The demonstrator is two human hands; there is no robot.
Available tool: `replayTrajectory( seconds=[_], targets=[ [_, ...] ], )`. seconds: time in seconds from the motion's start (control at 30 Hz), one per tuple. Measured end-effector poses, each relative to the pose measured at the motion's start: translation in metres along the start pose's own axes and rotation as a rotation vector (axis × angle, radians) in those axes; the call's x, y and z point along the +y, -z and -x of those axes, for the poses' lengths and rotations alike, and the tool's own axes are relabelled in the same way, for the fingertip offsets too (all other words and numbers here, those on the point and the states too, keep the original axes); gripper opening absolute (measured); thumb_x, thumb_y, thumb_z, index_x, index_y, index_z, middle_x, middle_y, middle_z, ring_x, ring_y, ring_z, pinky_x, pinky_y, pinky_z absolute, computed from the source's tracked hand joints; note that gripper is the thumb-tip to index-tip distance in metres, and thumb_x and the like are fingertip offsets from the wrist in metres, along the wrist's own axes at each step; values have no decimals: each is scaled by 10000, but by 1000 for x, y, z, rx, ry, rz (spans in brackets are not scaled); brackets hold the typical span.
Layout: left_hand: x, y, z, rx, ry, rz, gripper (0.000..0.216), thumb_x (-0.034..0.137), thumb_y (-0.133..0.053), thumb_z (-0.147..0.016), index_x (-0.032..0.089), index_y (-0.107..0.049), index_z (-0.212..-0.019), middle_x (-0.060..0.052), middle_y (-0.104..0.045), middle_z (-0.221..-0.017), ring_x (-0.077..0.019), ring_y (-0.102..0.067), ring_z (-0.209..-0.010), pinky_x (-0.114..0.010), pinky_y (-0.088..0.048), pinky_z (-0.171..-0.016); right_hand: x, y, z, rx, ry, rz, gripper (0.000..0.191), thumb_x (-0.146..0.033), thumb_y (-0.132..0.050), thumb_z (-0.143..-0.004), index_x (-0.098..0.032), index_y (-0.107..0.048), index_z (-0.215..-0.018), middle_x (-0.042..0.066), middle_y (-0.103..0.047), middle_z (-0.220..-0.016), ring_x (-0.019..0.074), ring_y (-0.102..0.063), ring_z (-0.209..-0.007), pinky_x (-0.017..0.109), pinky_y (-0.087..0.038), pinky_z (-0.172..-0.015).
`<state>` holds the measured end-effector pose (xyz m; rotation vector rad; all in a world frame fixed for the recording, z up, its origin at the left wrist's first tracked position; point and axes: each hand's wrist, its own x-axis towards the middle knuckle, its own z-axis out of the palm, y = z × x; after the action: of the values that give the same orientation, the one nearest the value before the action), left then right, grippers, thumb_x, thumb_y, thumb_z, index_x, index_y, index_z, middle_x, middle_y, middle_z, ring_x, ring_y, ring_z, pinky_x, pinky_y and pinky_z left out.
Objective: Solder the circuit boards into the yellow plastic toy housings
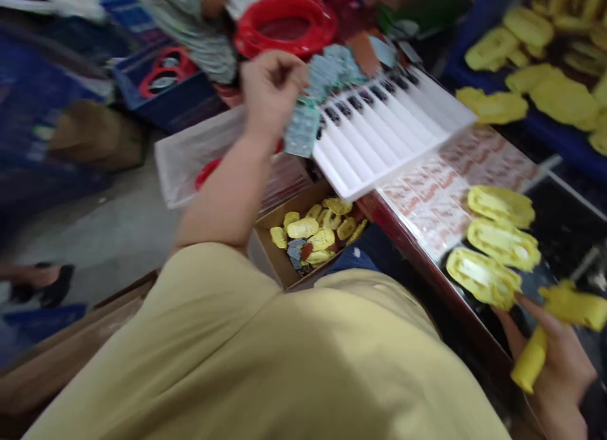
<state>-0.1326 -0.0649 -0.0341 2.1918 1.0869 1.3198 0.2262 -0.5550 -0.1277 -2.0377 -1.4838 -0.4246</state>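
At the left end of a white ribbed tray (pixel 389 133), my left hand (pixel 272 89) is closed in a pinch beside a row of small blue-green circuit boards (pixel 332 70). One circuit board (pixel 302 130) lies just below its fingers; what is between the fingertips, if anything, is hidden. Small black parts (pixel 355 103) line the tray's grooves. On the right, my right hand (pixel 554 358) is closed around a yellow pistol-shaped tool that looks like a glue gun (pixel 573 306). Its fingertips reach the nearest yellow plastic shell (pixel 484 277), one of three in a row.
A cardboard box (pixel 265 250) of yellow shells and boards sits below the tray. Red rings (pixel 289 23) and a clear plastic bin (pixel 190 155) are near my left arm. A blue crate (pixel 535 130) of yellow parts stands right. Printed sheets (pixel 427 193) lie on the table.
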Motion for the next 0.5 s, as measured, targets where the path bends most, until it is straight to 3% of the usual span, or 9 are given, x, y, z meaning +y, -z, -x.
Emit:
replayTrajectory(
  seconds=[0.07,0.13,0.23,0.3,0.33,0.5],
  targets=[
    [28,-12,-1,-88,-96,95,518,773,-725,-954,262,-804,-941,26,-832,-919,-172,-767,-837,-436,-646,-851,-11,-4,-9,-13,134,47,187,-360,-827,-1053,-216,-827,-1172,43,-786,-858,182,-716,-674,282,-551,-674],
    [57,-35,2,-206,-114,211,490,671,-673,-1017,214,-848,-1001,52,-792,-862,-111,-741,-795,-426,-611,-857,-17,-14,-13,-13,104,74,161,-357,-781,-1086,-214,-822,-1148,18,-759,-835,162,-724,-698,251,-557,-686],
    [103,-85,17,-643,-123,384,303,523,-769,-959,249,-886,-1014,37,-828,-837,-110,-716,-750,-408,-634,-835,-24,-30,-10,9,36,93,223,-388,-877,-1012,-249,-807,-1171,31,-808,-964,206,-769,-805,306,-636,-787],
    [134,-121,33,-945,-212,431,214,412,-784,-921,260,-901,-1014,-1,-878,-926,-166,-760,-817,-411,-664,-877,-30,-33,-8,99,43,-4,325,-325,-942,-944,-277,-795,-1230,30,-832,-1016,225,-781,-820,336,-663,-802],
    [148,-139,42,-1040,-280,425,211,368,-761,-921,246,-903,-1019,-11,-887,-967,-189,-788,-874,-411,-668,-914,-33,-32,-8,147,45,-41,337,-293,-941,-941,-288,-792,-1243,21,-837,-1014,225,-784,-807,339,-666,-786],
    [186,-205,86,-1182,-558,233,198,219,-688,-940,220,-880,-986,-13,-869,-972,-206,-823,-1011,-348,-613,-1001,-41,2,-10,287,58,-17,139,-237,-899,-975,-307,-803,-1047,-70,-788,-783,166,-710,-582,288,-580,-579]
  ],
)
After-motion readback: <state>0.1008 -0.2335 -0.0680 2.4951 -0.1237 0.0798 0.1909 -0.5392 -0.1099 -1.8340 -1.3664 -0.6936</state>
